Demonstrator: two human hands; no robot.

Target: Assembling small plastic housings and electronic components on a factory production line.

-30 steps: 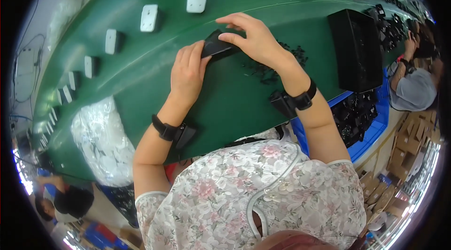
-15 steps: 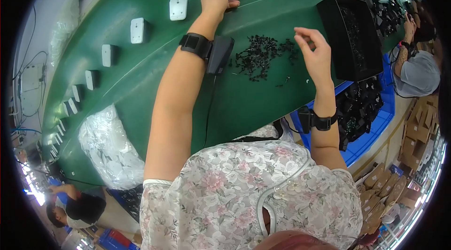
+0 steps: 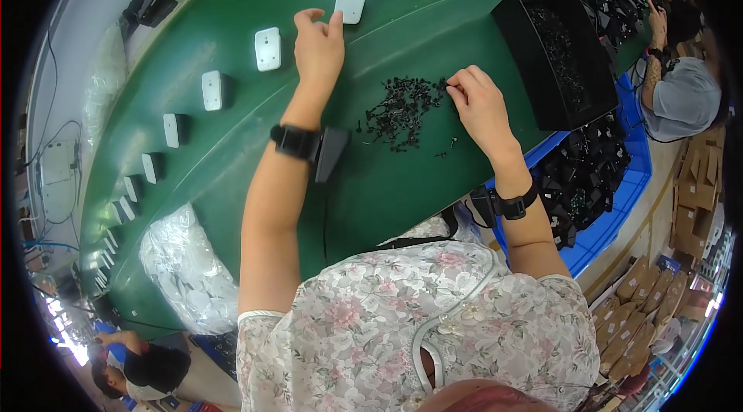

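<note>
Beside a white rectangular plastic housing point(image 3: 350, 3) on the green table, my left hand point(image 3: 319, 52) has its thumb and forefinger apart and holds nothing. The thumb tip comes close to the housing's lower left corner; whether it touches, I cannot tell. A loose pile of small black parts point(image 3: 402, 110) lies in front of me. At its right edge, my right hand point(image 3: 481, 106) has thumb and fingertips pinched together over a small black piece, too small to name. Another white housing point(image 3: 268, 49) stands left of my left hand. Both wrists wear black straps with boxy devices.
More white housings point(image 3: 212, 91) curve in a row down the left side. A black open box point(image 3: 534, 56) stands right of the pile, above a blue crate point(image 3: 636, 172) of black parts. A clear plastic bag point(image 3: 190, 269) lies at lower left. A co-worker point(image 3: 681, 99) sits at right.
My left hand has come off the white housing it was touching, and its fingers have parted. My right hand has come down to the pile's edge and pinched. The whole view has shifted somewhat.
</note>
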